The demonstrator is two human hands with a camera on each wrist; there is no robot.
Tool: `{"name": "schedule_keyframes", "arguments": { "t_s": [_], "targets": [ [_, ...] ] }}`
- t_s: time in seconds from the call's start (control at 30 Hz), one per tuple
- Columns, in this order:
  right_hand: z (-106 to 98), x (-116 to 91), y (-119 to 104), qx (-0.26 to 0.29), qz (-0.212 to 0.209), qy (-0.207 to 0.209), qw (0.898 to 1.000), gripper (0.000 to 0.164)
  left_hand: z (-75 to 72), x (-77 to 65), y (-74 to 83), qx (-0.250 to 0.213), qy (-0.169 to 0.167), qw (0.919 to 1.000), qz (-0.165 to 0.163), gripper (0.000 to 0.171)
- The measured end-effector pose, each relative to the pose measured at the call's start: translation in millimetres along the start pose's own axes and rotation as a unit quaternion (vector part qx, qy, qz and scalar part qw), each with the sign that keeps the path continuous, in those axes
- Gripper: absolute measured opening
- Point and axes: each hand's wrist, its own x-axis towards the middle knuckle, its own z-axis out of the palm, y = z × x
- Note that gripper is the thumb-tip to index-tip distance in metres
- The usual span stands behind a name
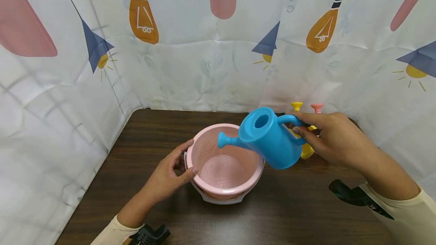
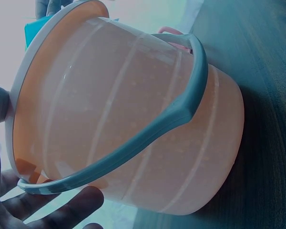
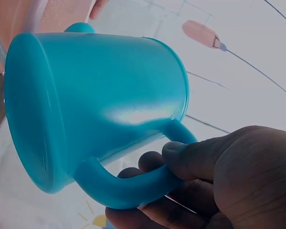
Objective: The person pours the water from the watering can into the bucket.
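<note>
My right hand [image 1: 335, 135] grips the handle of a blue toy watering can [image 1: 274, 144], its fingers curled round the loop in the right wrist view. The can is tilted left, and its spout is over a pink bucket [image 1: 225, 191]. A faint, thin trickle shows below the spout, and the bucket's bottom looks wet and rippled. At the bucket's left side, my left hand [image 1: 167, 175] holds the rim, thumb over the edge and fingers on the outside. The bucket's grey handle [image 2: 133, 145] hangs down against its wall, close to my left fingers.
The bucket stands upright on a dark wooden table [image 1: 150, 139]. Behind my right hand are a yellow plastic thing [image 1: 307, 152] and a pink one [image 1: 317, 107], both partly hidden. A printed white cloth [image 1: 190, 71] hangs round the table's back and sides.
</note>
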Motion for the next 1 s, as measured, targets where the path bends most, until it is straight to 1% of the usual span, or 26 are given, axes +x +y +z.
{"name": "schedule_keyframes", "arguments": {
  "t_s": [0.2, 0.43, 0.63, 0.87, 1.0],
  "targets": [
    [0.1, 0.5, -0.4, -0.003, -0.001, 0.004, 1.0, 0.042, 0.9, 0.3, 0.4, 0.005, 0.006, 0.9999, 0.01, 0.07],
    [-0.1, 1.2, -1.1, -0.003, 0.004, 0.003, 1.0, 0.041, 0.7, 0.0, 1.5, 0.007, 0.005, 1.0, -0.001, 0.07],
    [0.3, 1.4, -1.2, -0.003, 0.006, 0.004, 1.0, 0.04, 0.7, 0.4, 0.7, 0.007, 0.007, 0.9999, 0.008, 0.071],
    [0.7, 1.4, -1.4, -0.002, 0.01, 0.005, 1.0, 0.04, 0.7, 0.4, 0.0, 0.003, 0.005, 1.0, 0.005, 0.071],
    [0.9, 1.1, -1.7, -0.001, 0.014, 0.006, 1.0, 0.04, 0.9, 0.0, -0.4, 0.001, 0.005, 0.9999, 0.008, 0.071]
  ]
}}
